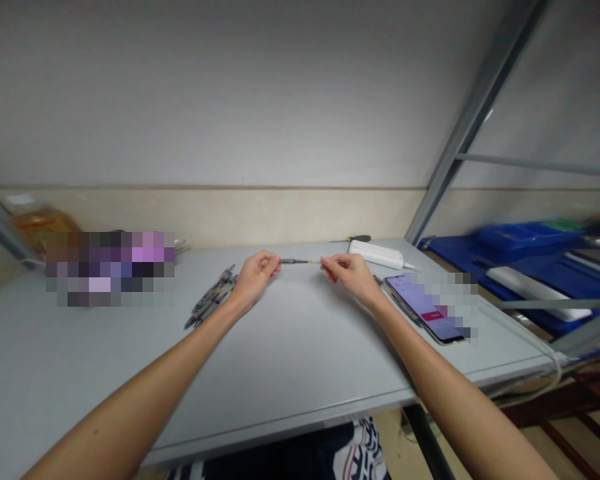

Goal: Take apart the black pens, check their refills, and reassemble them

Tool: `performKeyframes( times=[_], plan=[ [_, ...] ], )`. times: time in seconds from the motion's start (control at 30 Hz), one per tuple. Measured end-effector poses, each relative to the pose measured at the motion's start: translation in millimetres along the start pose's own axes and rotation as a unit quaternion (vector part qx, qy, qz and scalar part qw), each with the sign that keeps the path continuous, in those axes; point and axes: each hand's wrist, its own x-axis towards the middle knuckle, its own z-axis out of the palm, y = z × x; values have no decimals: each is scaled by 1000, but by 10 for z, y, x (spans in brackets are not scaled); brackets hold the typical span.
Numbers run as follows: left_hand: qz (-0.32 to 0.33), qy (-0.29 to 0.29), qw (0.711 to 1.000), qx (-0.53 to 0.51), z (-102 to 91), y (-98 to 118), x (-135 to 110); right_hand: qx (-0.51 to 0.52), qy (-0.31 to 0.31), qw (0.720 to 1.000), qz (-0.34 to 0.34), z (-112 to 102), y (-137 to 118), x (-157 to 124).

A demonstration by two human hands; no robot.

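Note:
My left hand [260, 272] is closed in a pinch on the left end of a slim grey pen [294, 261], held level above the table. At its right side a thin, pale yellowish part, like a pen refill [311, 262], runs into the fingertips of my right hand [347, 270], which is also pinched closed. Whether the refill is still inside the pen is too small to tell. Beside my left wrist lies a pile of grey pens [210, 300]. More dark pens [403, 303] lie beyond my right forearm, partly hidden by the phone.
A lit phone [425, 307] rests on the grey table [280, 373] at right. Behind it are a white power strip [377, 254] and a screwdriver [360, 238]. Blurred items and a bottle [43, 223] stand at left. Metal posts [440, 167] and blue trays [510, 237] flank the right side.

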Motion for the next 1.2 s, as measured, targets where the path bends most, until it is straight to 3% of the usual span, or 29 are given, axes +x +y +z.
performKeyframes(
  times=[0.17, 0.4, 0.7, 0.93, 1.1, 1.2],
  plan=[
    [0, 8, 1000, -24, -2, -21, 12, -29, -18, 998, 46, 16, -11, -6],
    [7, 34, 999, -23, -43, -63, 45, 85, -9, 996, -41, -3, 3, 22],
    [3, 21, 1000, -18, -21, -28, 17, -40, -27, 998, 34, -5, 14, 5],
    [-3, 39, 999, -14, -38, -36, 27, 43, -24, 997, -52, -11, 29, 17],
    [-6, 29, 999, -16, -15, -11, 4, -27, -53, 998, 18, -9, 1, -3],
    [-2, 34, 999, -12, -18, -25, 15, -8, -37, 999, 13, -11, 4, 4]
  ],
)
